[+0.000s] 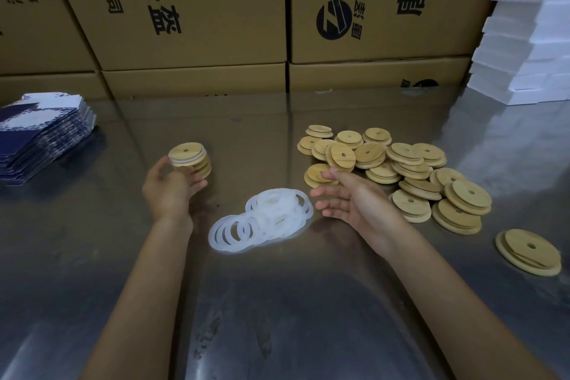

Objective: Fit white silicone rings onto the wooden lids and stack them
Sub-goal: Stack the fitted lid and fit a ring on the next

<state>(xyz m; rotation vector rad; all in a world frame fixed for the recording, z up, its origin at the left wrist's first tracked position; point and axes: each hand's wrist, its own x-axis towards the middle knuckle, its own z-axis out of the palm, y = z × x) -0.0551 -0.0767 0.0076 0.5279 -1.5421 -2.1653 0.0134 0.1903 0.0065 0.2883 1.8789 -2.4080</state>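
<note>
- A short stack of round wooden lids with white rings [192, 160] is being held up by the left hand [171, 191], with the fingers curled around its near side.
- The stack is being kept at the far left, just above the shiny metal table [277, 302].
- The right hand [348, 200] is being held flat and loose, palm up, and nothing is being gripped by it.
- A heap of soft white silicone rings [265, 219] is lying between the two hands.
- A big pile of bare round wooden lids with small holes [401, 170] is lying to the right, and its near edge is being touched by the right fingertips [327, 176].
- One wooden lid [528, 251] is lying alone, near right.
- Brown cardboard boxes [197, 9] are standing far behind.
</note>
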